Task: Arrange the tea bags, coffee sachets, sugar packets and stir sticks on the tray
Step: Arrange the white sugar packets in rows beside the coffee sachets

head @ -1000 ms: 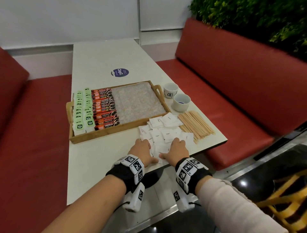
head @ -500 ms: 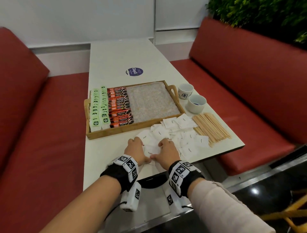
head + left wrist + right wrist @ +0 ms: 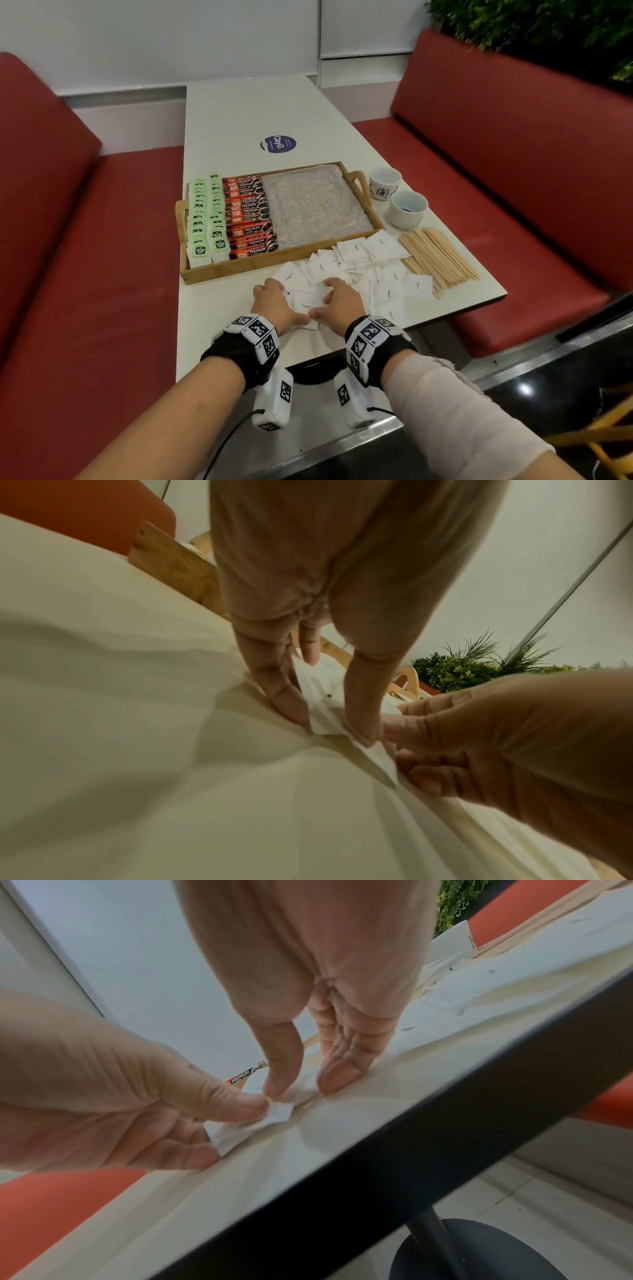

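Closer together now, my left hand and right hand pinch the sugar packets, tray just ahead-left.

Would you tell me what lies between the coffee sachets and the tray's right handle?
In the head view, only the tray's bare speckled liner lies between the coffee sachets and the right handle.

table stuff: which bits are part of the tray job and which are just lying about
Job: wooden tray, tea bags, coffee sachets, sugar packets, stir sticks.
Lying about: two white cups, round sticker.
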`<state>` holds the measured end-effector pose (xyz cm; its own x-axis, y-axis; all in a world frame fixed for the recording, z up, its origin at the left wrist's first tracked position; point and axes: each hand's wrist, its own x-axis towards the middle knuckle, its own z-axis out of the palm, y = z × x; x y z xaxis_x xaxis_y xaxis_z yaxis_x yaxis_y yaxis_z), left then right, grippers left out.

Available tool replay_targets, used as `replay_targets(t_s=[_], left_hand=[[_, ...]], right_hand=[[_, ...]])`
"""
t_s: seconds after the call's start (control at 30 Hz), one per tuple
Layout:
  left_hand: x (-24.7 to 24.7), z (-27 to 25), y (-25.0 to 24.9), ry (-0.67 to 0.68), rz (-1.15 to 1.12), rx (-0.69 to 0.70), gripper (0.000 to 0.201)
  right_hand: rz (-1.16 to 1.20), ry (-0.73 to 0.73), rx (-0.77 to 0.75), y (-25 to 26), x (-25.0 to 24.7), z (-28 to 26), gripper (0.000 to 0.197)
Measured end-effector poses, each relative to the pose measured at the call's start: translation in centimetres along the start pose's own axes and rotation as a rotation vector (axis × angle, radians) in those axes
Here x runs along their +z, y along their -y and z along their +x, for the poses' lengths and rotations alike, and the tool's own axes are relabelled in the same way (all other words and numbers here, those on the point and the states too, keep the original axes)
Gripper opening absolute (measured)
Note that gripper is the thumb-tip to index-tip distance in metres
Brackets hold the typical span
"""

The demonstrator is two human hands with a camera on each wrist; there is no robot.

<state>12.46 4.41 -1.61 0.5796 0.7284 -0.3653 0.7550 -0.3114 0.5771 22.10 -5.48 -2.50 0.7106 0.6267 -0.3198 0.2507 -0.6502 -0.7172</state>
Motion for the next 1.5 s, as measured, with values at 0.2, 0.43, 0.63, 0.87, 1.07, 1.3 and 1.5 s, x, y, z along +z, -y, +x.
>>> replay_targets(t_s=[0.2,0.43,0.63,0.87,1.07,1.3,1.5], left_hand=[[-0.4,-0.2,-0.3,0.027,0.036,-0.025,0.083],[-0.4,-0.3,-1.1,0.051,0.088,-0.043,0.083],[-0.3,-0.5,-1.9,0.057,0.12,-0.038,0.08],[-0.1,0.0,-2.2,0.083,0.095,-0.032,0.072],[0.5,-0.1,-2.2,0.104,0.08,-0.015,0.071],[0.7,-0.4,-1.9,0.113,0.063,0.036,0.053],[0.6,-0.7,-1.6,0.113,-0.108,0.051,0.048]], right_hand=[[0.018,-0.093,-0.12,-0.7,-3.6,-1.0,0.034],[-0.391,-0.061,0.038,-4.3,-9.5,-1.5,0.077],[-0.426,-0.016,0.14,-5.1,-9.1,-1.2,0.094],[-0.32,-0.044,0.153,-3.9,-7.0,-0.8,0.086],[-0.272,-0.051,0.116,-2.5,-5.4,-0.6,0.075],[-0.252,-0.019,0.07,-1.7,-4.0,-0.2,0.074],[-0.263,0.033,0.041,-1.0,-3.4,0.0,0.07]])
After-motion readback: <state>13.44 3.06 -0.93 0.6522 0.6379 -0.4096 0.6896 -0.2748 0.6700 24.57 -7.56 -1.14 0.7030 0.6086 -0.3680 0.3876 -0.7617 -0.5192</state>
